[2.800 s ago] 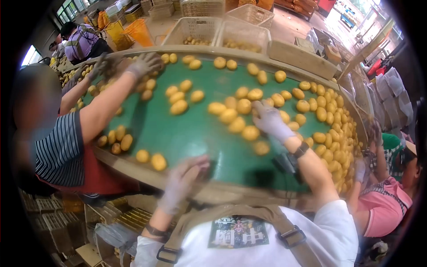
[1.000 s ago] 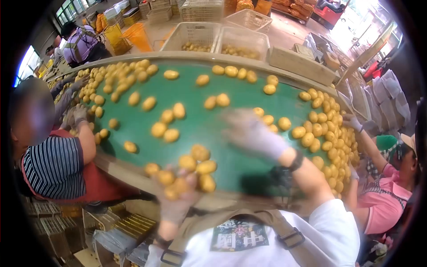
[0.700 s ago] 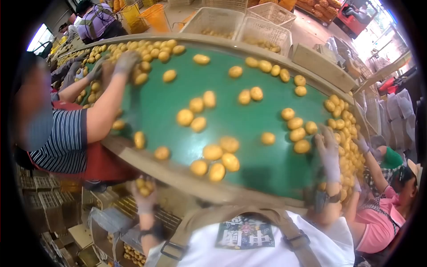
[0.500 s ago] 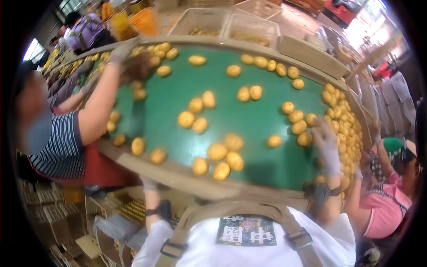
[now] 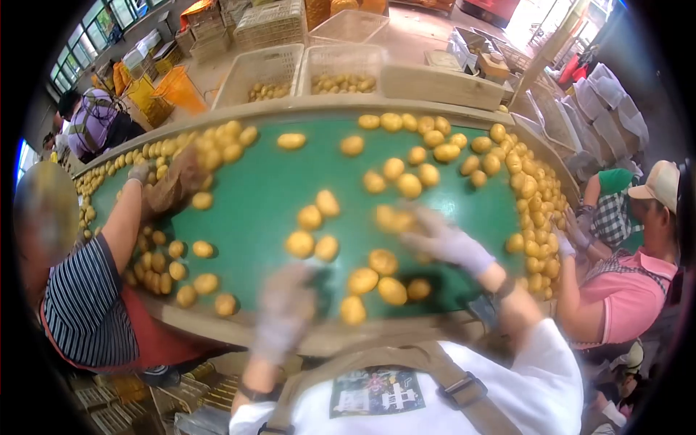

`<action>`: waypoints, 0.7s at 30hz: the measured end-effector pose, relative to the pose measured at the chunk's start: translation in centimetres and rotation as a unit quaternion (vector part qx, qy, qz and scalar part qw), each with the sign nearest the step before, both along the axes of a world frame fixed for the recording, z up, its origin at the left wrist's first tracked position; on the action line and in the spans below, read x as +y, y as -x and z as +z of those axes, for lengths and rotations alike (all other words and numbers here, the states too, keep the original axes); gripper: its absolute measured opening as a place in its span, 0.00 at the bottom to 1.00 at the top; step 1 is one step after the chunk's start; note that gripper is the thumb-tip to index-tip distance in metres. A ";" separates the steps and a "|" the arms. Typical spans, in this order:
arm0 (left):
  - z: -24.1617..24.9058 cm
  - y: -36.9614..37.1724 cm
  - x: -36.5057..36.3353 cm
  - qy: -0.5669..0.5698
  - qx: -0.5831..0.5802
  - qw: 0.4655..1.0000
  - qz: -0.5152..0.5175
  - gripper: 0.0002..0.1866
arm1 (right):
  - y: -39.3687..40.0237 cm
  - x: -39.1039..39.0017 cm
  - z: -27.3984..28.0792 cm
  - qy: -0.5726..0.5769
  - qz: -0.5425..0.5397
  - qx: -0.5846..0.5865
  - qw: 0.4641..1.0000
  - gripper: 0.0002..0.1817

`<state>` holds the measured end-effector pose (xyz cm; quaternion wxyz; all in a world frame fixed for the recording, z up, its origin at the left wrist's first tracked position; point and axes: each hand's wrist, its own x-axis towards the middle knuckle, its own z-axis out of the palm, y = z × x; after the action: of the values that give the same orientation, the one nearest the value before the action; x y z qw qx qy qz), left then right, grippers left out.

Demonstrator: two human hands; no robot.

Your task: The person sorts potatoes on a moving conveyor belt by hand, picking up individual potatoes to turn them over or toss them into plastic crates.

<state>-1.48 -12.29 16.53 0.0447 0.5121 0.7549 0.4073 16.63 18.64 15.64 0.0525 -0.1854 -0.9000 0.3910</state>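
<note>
Yellow potatoes [image 5: 383,262] near left hand [image 5: 285,308], right hand [image 5: 447,241].

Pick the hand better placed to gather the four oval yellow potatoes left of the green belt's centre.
Left, I'd judge: the left white-gloved hand is near those potatoes, while the right white-gloved hand reaches toward others.

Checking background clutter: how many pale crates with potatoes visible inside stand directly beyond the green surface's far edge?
2: the left crate and, close beside it, the right crate. Others may be hidden.
</note>
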 end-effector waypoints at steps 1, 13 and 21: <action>-0.8 -1.0 3.0 0.006 0.033 0.992 -0.122 0.23 | 2.4 0.5 0.3 0.016 0.006 0.000 1.000 0.29; -4.0 7.5 3.3 0.232 0.196 0.950 0.070 0.26 | 12.3 19.5 -10.2 -0.404 -0.053 -0.025 0.913 0.20; -0.6 -0.4 2.4 -0.171 -0.657 0.733 0.037 0.24 | 8.0 -0.4 -1.7 -0.130 0.149 0.079 0.977 0.26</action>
<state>-1.11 -9.86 15.96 0.4265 0.0871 0.4737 0.7656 8.65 18.22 13.90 0.0883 -0.0096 -0.9538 0.2872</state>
